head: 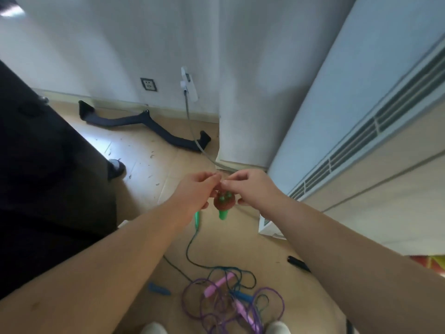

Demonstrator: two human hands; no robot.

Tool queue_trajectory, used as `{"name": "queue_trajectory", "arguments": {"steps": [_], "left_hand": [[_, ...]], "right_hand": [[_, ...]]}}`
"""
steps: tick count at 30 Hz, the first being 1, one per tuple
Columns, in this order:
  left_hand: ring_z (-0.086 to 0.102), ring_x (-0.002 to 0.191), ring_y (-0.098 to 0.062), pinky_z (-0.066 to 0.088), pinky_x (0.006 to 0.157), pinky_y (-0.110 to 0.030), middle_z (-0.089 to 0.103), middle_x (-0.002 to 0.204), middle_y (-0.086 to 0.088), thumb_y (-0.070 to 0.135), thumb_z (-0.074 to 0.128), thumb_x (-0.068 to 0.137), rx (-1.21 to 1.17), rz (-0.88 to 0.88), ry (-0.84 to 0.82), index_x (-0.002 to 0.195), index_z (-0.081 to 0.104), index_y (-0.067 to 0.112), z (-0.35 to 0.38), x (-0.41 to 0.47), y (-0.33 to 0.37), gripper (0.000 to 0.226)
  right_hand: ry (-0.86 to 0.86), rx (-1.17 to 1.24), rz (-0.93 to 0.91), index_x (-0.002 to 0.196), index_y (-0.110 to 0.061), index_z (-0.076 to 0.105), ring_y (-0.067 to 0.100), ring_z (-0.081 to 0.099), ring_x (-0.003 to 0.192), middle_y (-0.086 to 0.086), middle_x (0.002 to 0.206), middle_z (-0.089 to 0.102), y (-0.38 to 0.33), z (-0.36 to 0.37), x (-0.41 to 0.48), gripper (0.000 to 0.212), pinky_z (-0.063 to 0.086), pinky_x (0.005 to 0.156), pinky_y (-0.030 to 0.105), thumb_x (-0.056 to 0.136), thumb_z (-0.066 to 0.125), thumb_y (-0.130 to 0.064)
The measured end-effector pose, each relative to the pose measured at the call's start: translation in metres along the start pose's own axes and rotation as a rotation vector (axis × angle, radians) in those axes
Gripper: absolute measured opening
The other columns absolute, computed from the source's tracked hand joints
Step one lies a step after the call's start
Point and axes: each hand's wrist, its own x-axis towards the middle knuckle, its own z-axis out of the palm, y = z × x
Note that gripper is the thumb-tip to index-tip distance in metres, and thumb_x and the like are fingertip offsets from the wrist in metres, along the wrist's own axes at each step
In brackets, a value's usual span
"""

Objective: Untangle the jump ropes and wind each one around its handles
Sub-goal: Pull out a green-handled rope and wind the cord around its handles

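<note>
The left hand (195, 189), fingers curled, and the right hand (250, 189) at its 3 o'clock pinch the green handles (223, 214) together, probably to start winding, while their dark cord (190, 247) trails down to the tangle (231, 300) of purple and blue ropes at 6 o'clock.

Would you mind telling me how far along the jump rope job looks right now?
No rope looks finished. The left hand and right hand pinch at the green plastic handles, whose dark cord trails to the floor. Remaining: the purple cord with pink handles and the blue handles, one tangled pile.
</note>
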Motion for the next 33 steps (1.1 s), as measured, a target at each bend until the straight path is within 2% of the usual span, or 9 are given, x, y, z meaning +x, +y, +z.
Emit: {"name": "queue_trajectory", "arguments": {"steps": [3, 8, 14, 20, 22, 25, 27, 30, 33], "left_hand": [[0.062, 0.09, -0.011, 0.051, 0.081, -0.036, 0.07, 0.096, 0.005, 0.024, 0.055, 0.099, -0.068, -0.03, 0.016, 0.108, 0.069, 0.03, -0.013, -0.035, 0.058, 0.017], [0.063, 0.09, -0.013, 0.049, 0.076, -0.03, 0.071, 0.093, 0.003, 0.02, 0.057, 0.097, -0.138, -0.051, 0.032, 0.107, 0.07, 0.028, -0.039, -0.107, 0.155, 0.018], [0.063, 0.094, -0.018, 0.049, 0.078, -0.033, 0.072, 0.099, -0.002, 0.021, 0.056, 0.098, -0.229, -0.057, 0.085, 0.104, 0.07, 0.027, -0.077, -0.196, 0.259, 0.016], [0.061, 0.088, -0.011, 0.049, 0.067, -0.023, 0.068, 0.101, 0.0, 0.021, 0.051, 0.101, -0.237, 0.028, 0.221, 0.108, 0.066, 0.026, -0.108, -0.253, 0.344, 0.017], [0.063, 0.09, -0.01, 0.049, 0.06, -0.019, 0.068, 0.104, 0.0, 0.019, 0.051, 0.101, -0.264, 0.054, 0.263, 0.11, 0.065, 0.024, -0.118, -0.266, 0.363, 0.017], [0.065, 0.094, -0.012, 0.052, 0.063, -0.021, 0.069, 0.105, 0.0, 0.019, 0.054, 0.1, -0.286, 0.099, 0.306, 0.111, 0.067, 0.025, -0.139, -0.281, 0.38, 0.019], [0.067, 0.095, -0.013, 0.053, 0.062, -0.02, 0.07, 0.105, 0.0, 0.02, 0.057, 0.099, -0.291, 0.133, 0.298, 0.109, 0.069, 0.027, -0.159, -0.286, 0.387, 0.018], [0.07, 0.095, -0.016, 0.056, 0.064, -0.019, 0.073, 0.104, -0.003, 0.02, 0.061, 0.097, -0.337, 0.186, 0.243, 0.102, 0.072, 0.028, -0.192, -0.288, 0.393, 0.015], [0.068, 0.087, -0.017, 0.054, 0.069, -0.023, 0.073, 0.099, -0.006, 0.022, 0.062, 0.097, -0.368, 0.212, 0.187, 0.106, 0.074, 0.023, -0.226, -0.28, 0.399, 0.015]], "right_hand": [[0.009, 0.018, 0.01, 0.098, -0.026, 0.074, 0.013, 0.069, 0.095, -0.006, 0.098, 0.073, -0.057, -0.02, -0.024, 0.022, 0.059, 0.089, 0.04, 0.082, 0.078, -0.04], [0.014, 0.06, -0.022, 0.088, -0.026, 0.072, 0.011, 0.07, 0.09, -0.006, 0.09, 0.074, -0.158, -0.058, -0.076, 0.01, 0.057, 0.085, 0.034, 0.085, 0.078, -0.033], [-0.162, 0.129, -0.058, 0.089, -0.015, 0.07, 0.011, 0.073, 0.078, -0.003, 0.085, 0.074, -0.281, -0.098, -0.14, 0.016, 0.058, 0.07, 0.024, 0.085, 0.08, -0.027], [-0.203, 0.032, -0.213, 0.084, -0.021, 0.073, 0.013, 0.073, 0.081, -0.005, 0.083, 0.075, -0.383, -0.121, -0.171, 0.01, 0.06, 0.077, 0.036, 0.085, 0.078, -0.03], [-0.215, 0.028, -0.26, 0.085, -0.021, 0.073, 0.017, 0.073, 0.08, -0.002, 0.083, 0.075, -0.41, -0.121, -0.178, 0.009, 0.06, 0.075, 0.037, 0.086, 0.076, -0.028], [-0.231, 0.028, -0.297, 0.088, -0.013, 0.073, 0.007, 0.067, 0.066, -0.006, 0.075, 0.072, -0.444, -0.116, -0.187, 0.007, 0.051, 0.06, 0.023, 0.09, 0.073, -0.02], [-0.232, -0.007, -0.313, 0.091, -0.012, 0.074, 0.007, 0.066, 0.066, -0.005, 0.077, 0.072, -0.464, -0.11, -0.189, 0.008, 0.05, 0.061, 0.023, 0.088, 0.074, -0.02], [-0.224, -0.049, -0.352, 0.086, -0.02, 0.076, 0.013, 0.072, 0.075, -0.002, 0.082, 0.076, -0.495, -0.097, -0.186, 0.008, 0.057, 0.073, 0.032, 0.08, 0.078, -0.025], [-0.209, -0.108, -0.399, 0.08, -0.027, 0.074, 0.003, 0.068, 0.067, -0.006, 0.077, 0.074, -0.526, -0.083, -0.18, 0.008, 0.053, 0.067, 0.022, 0.085, 0.077, -0.021]]}}
